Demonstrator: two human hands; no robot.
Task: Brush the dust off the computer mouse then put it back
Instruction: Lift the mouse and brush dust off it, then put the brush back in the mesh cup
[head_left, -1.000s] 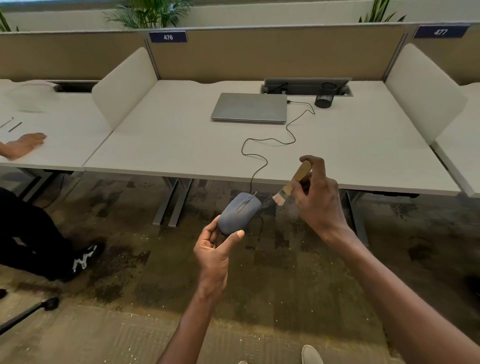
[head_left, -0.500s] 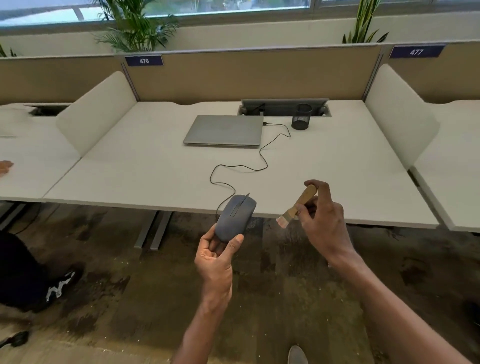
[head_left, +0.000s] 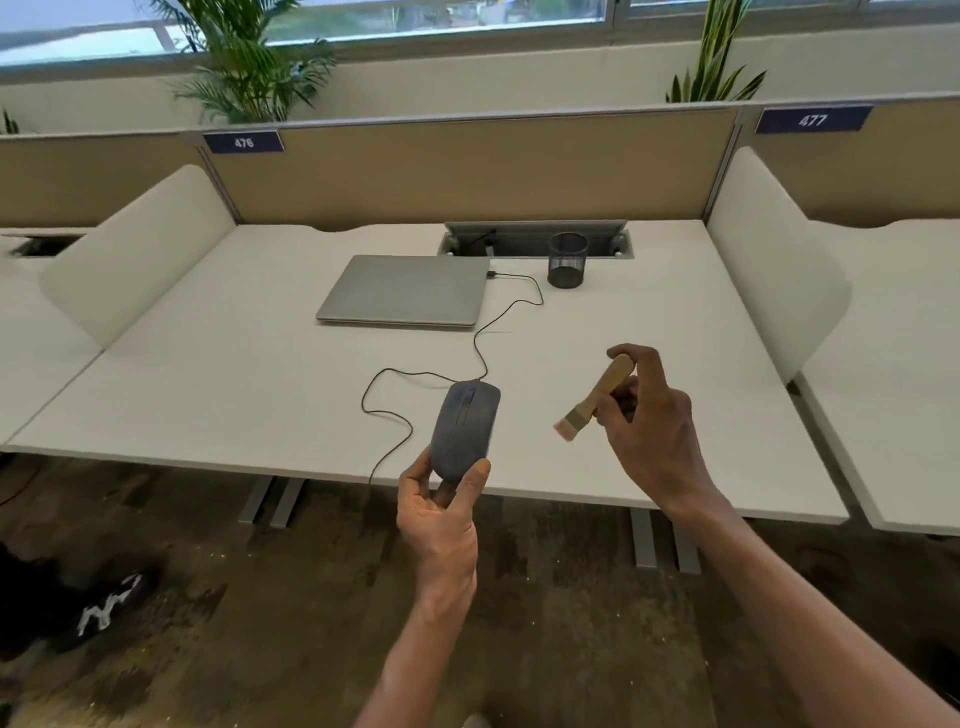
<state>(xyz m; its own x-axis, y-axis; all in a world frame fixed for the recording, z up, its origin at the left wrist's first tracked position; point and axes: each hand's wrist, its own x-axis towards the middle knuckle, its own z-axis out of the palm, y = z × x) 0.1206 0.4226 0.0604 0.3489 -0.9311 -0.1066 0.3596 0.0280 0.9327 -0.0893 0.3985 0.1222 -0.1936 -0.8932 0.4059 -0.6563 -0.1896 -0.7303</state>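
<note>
Your left hand (head_left: 441, 512) cradles the mouse (head_left: 466, 429) by its rear, fingers (head_left: 475, 480) wrapped around it, above the worktop (head_left: 218, 395) edge. Your right hand (head_left: 649, 431) grips the brush (head_left: 597, 397), bristles apart from it. Lower the mouse flat, minding its cable (head_left: 387, 410).

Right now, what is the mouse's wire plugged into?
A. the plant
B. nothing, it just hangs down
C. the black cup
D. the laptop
D. The wire runs from the mouse, held in the left hand, across the desk to the side of the closed laptop; the black cup stands apart from it.
</note>
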